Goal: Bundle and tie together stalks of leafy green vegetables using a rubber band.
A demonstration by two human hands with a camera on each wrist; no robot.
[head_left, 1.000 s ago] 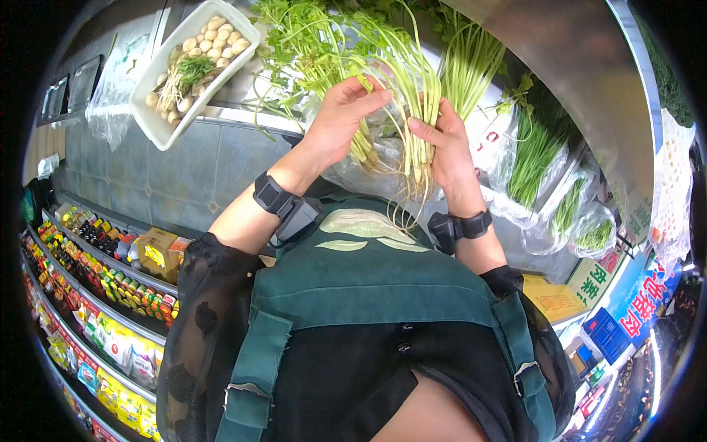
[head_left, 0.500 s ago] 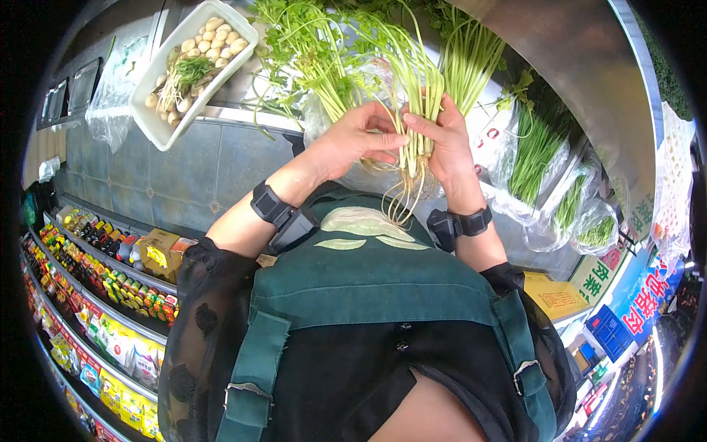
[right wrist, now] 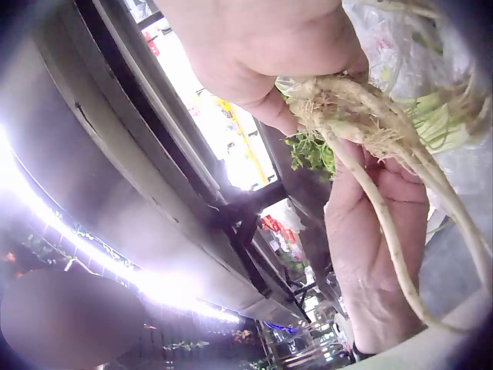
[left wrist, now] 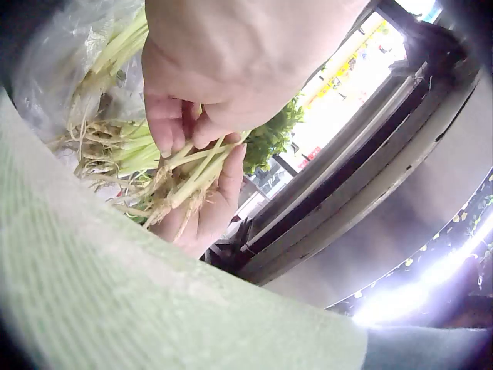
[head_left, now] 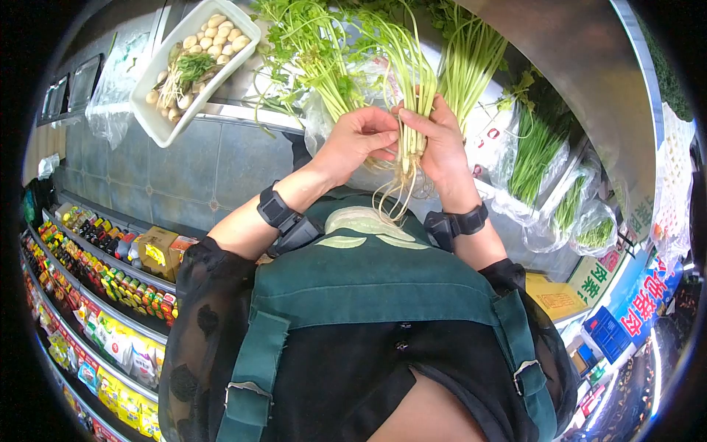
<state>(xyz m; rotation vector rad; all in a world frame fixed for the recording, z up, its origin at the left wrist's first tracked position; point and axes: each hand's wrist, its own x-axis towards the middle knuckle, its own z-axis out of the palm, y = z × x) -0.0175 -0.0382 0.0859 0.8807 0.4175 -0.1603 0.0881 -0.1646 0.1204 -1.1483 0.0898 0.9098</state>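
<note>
A bunch of thin-stalked celery (head_left: 414, 81) hangs upright over the apron, its pale roots (head_left: 398, 191) trailing down. My right hand (head_left: 440, 147) grips the stalks low, thumb across their front. From the other side, my left hand (head_left: 353, 146) has curled fingers at the bunch's left edge. In the left wrist view the left thumb and fingers (left wrist: 166, 135) pinch at a stalk just above the tangled roots (left wrist: 166, 189). Long root strands (right wrist: 385, 223) dangle below the right hand in the right wrist view. More celery (head_left: 331, 85) lies on the counter behind.
A white tub (head_left: 157, 131) of mushroom-like produce stands at the counter's left. Another celery bunch (head_left: 471, 62) and bagged chives (head_left: 536, 162) lie to the right. Shelves of bottles and packets (head_left: 110, 317) run along the lower left. A metal panel (head_left: 582, 66) curves overhead at right.
The left hand has come down from higher beside the stalks to the bunch's lower part near the roots. The right hand keeps its grip; the bunch has shifted slightly left.
</note>
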